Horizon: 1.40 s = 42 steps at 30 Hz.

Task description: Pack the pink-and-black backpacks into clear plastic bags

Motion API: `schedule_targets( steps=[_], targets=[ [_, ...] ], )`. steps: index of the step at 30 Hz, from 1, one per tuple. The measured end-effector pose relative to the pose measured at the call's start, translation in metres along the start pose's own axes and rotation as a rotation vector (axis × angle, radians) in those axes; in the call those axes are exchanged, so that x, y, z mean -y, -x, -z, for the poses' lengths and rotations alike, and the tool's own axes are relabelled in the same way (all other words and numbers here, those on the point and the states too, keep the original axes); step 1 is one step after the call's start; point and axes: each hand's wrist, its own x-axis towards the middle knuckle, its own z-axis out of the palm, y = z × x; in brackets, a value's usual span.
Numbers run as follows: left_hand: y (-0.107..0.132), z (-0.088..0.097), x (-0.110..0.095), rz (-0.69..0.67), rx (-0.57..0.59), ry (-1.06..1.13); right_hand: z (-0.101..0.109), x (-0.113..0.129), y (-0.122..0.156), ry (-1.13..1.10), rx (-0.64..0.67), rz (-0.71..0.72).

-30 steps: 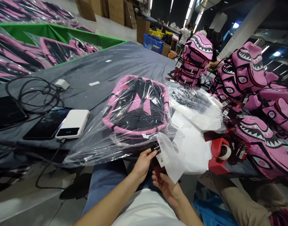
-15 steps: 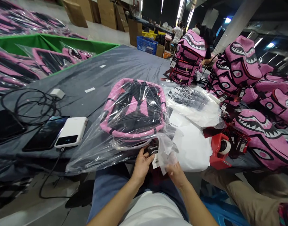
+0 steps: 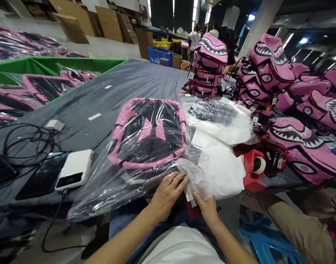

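Observation:
A pink and black backpack (image 3: 153, 134) lies on the table inside a clear plastic bag (image 3: 102, 192), whose loose end spreads to the left. At its near edge, my left hand (image 3: 168, 192) is closed with curled fingers over the hang tag, which is now mostly hidden. My right hand (image 3: 208, 209) pinches a thin, translucent white sheet (image 3: 197, 179) between thumb and fingers. This sheet covers part of the tag and reaches the fingers of my left hand. Dark red material (image 3: 193, 209) shows below, between both hands.
White paper sheets (image 3: 221, 168), printed plastic bags (image 3: 220, 117) and a red tape dispenser (image 3: 254, 170) lie to the right. Pink shark-face backpacks (image 3: 269, 66) are piled beyond. A power bank (image 3: 76, 168), phone (image 3: 43, 174) and coiled cables (image 3: 27, 139) sit left. A co-worker's leg (image 3: 283, 220) is at lower right.
My left hand has moved from holding the tag's edge to lying over it, with the back of the hand up. My right hand still pinches the sheet. The view has shifted slightly.

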Motion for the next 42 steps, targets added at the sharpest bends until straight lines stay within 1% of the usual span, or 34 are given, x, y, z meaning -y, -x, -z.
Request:
schedule_targets(
  steps=[1,2,4,6,8,10,12,15,17,20,22,24,27,29,31,33,35,38,39,40,42],
  targets=[
    [-0.009,0.004,0.004,-0.116,0.073,-0.041,0.001,0.001,0.000,-0.015,0.013,0.012],
    [-0.020,0.007,0.008,-0.203,0.149,-0.050,0.001,0.001,0.000,-0.037,0.026,0.018],
    [-0.042,0.012,0.017,-0.317,0.284,-0.024,0.000,0.001,0.000,-0.085,0.035,0.008],
    [-0.061,0.018,0.024,-0.392,0.369,0.004,-0.002,0.001,0.000,-0.127,0.040,-0.033],
    [-0.073,0.022,0.029,-0.445,0.410,0.000,-0.003,0.001,0.001,-0.156,0.055,-0.072],
    [-0.078,0.025,0.031,-0.479,0.423,-0.012,-0.003,-0.001,0.003,-0.186,0.058,-0.122],
    [-0.078,0.025,0.032,-0.506,0.422,0.003,-0.002,-0.004,0.007,-0.242,0.077,-0.248],
    [-0.069,0.024,0.034,-0.525,0.382,0.040,0.002,-0.009,0.015,-0.362,0.094,-0.455],
    [-0.061,0.024,0.037,-0.540,0.327,0.039,0.004,-0.009,0.021,-0.432,0.099,-0.524],
    [-0.047,0.027,0.043,-0.571,0.228,0.011,0.007,-0.002,0.028,-0.567,0.097,-0.637],
    [-0.039,0.029,0.047,-0.600,0.151,0.001,0.009,0.005,0.030,-0.688,0.107,-0.753],
    [-0.031,0.028,0.050,-0.627,0.077,0.003,0.011,0.011,0.033,-0.789,0.158,-0.877],
    [-0.023,0.020,0.052,-0.594,0.042,0.040,0.010,0.013,0.040,-0.827,0.255,-0.989],
    [-0.020,0.012,0.051,-0.551,0.019,0.094,0.008,0.011,0.046,-0.800,0.281,-0.997],
    [-0.016,0.003,0.049,-0.529,-0.042,0.128,0.005,0.007,0.050,-0.769,0.279,-0.973],
    [-0.010,-0.004,0.047,-0.522,-0.113,0.117,0.003,0.003,0.052,-0.730,0.273,-0.948],
    [-0.003,-0.010,0.046,-0.509,-0.127,0.081,0.001,-0.001,0.053,-0.678,0.286,-0.939],
    [0.008,-0.014,0.047,-0.457,-0.074,0.042,-0.002,-0.006,0.055,-0.601,0.313,-0.917],
    [0.010,-0.014,0.047,-0.441,-0.074,0.035,-0.003,-0.008,0.056,-0.576,0.319,-0.901],
    [0.010,-0.013,0.047,-0.432,-0.095,0.031,-0.003,-0.010,0.057,-0.548,0.326,-0.883],
    [0.007,-0.010,0.045,-0.454,-0.165,0.044,0.002,-0.013,0.060,-0.482,0.358,-0.853]
  ],
)
